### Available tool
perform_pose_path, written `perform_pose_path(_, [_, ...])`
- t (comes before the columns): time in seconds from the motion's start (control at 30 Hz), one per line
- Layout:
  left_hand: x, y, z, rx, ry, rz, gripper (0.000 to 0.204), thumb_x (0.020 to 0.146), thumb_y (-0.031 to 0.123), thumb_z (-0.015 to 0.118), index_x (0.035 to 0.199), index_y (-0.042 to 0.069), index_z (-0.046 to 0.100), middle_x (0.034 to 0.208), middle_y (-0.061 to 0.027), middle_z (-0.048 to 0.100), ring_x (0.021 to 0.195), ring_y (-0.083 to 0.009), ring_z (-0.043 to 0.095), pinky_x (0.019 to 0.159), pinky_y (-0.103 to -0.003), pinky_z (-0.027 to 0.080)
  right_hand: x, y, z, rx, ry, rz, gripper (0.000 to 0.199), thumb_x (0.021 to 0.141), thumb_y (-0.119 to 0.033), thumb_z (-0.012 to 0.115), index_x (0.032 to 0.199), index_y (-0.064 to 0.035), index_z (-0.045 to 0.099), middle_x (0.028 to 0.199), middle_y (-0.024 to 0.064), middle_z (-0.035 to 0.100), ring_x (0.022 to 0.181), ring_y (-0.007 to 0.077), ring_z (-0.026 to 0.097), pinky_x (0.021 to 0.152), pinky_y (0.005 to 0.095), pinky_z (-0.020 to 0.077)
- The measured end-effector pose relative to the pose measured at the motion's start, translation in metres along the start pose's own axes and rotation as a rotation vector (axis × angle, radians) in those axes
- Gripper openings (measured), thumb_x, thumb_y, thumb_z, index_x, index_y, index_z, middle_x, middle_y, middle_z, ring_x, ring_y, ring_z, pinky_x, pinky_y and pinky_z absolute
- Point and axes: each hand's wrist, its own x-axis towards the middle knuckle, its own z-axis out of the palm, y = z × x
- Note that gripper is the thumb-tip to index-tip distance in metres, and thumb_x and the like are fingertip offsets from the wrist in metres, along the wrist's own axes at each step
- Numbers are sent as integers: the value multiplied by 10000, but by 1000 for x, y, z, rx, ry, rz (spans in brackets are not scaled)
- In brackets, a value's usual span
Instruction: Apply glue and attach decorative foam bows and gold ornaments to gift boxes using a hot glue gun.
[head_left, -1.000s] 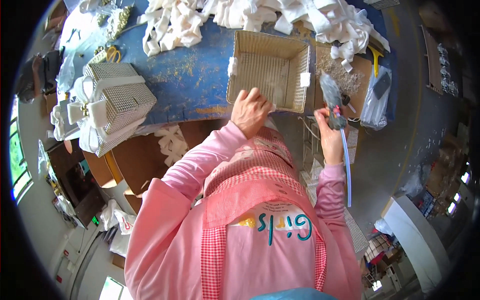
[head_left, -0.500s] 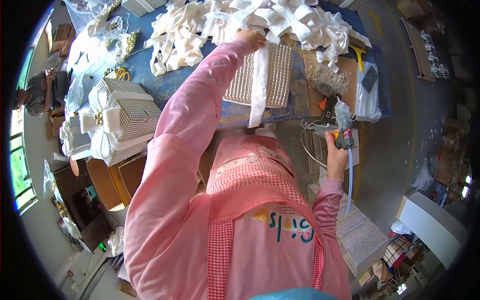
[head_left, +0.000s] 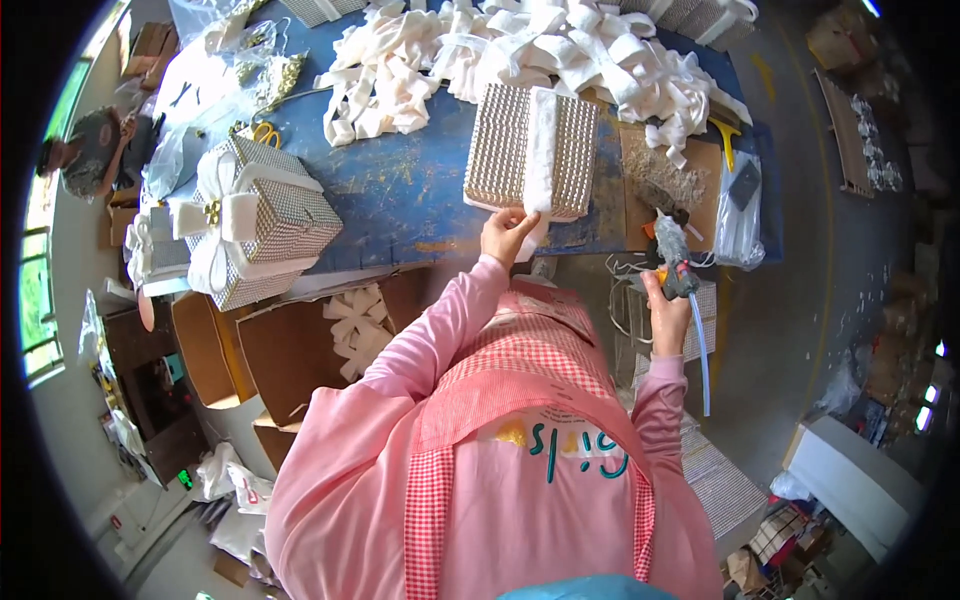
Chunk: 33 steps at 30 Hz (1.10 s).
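Observation:
A square box (head_left: 497, 140) covered in shiny silvery beading lies at the table's front edge. Down its middle runs a white ribbon (head_left: 541, 150), whose tail hangs over the near side. My left hand (head_left: 508, 235) pinches that ribbon at the box's near edge. To the right, my right hand (head_left: 669, 312) grips a hot glue gun (head_left: 676, 265) by its handle. A long pale glue stick (head_left: 702, 355) sticks out of the gun's back end, and its nozzle points away from me over the glue-spattered board.
White ribbon strips (head_left: 590, 60) pile up behind the box. A beaded box with a white bow (head_left: 270, 215) stands at left, near yellow-handled scissors (head_left: 266, 134). A littered cardboard sheet (head_left: 700, 190) and a yellow-handled scraper (head_left: 727, 140) lie right. Open cartons (head_left: 275, 350) stand below the table.
My left hand has come from the box's far edge to its near edge, and the ribbon now lies straight along the top. The glue gun stays in my right hand.

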Motion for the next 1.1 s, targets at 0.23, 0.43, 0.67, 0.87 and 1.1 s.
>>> perform_pose_path(0.23, [-26,30,-12,-377,7,120,166,796,161,634,784,18,551,722,-11,565,661,-91,514,625,-236,415,18,-15,11,14,-110,-29,238,793,-178,677,928,-21,561,819,10,579,738,87,539,693,241,446])
perform_pose_path(0.43, [-16,-1,-26,-314,-102,42,220,791,105,650,973,19,561,818,-70,608,773,-113,571,676,-257,450,23,-24,16,-2,-167,-50,230,799,-168,668,934,-25,551,810,7,576,709,86,538,664,234,445])
perform_pose_path(0.67, [-70,106,-64,-464,-401,-29,215,830,167,616,950,-12,611,801,-67,642,719,-129,606,674,-248,475,35,-25,16,117,-319,-91,229,865,-225,580,989,-37,540,803,21,643,520,19,426,453,183,351])
perform_pose_path(0.87, [-46,212,-104,-250,-431,290,297,854,245,588,981,-22,599,830,-66,642,732,-120,609,644,-235,490,62,-58,28,-61,-518,-312,363,874,-401,525,864,-40,570,684,1,590,514,45,495,468,192,392])
perform_pose_path(1.1, [-19,304,-103,-44,-387,484,359,876,315,544,1050,4,585,809,-59,645,547,-74,572,498,-183,469,102,-99,53,-115,-340,-923,333,791,-371,638,855,-48,591,699,132,594,637,342,585,542,378,444])
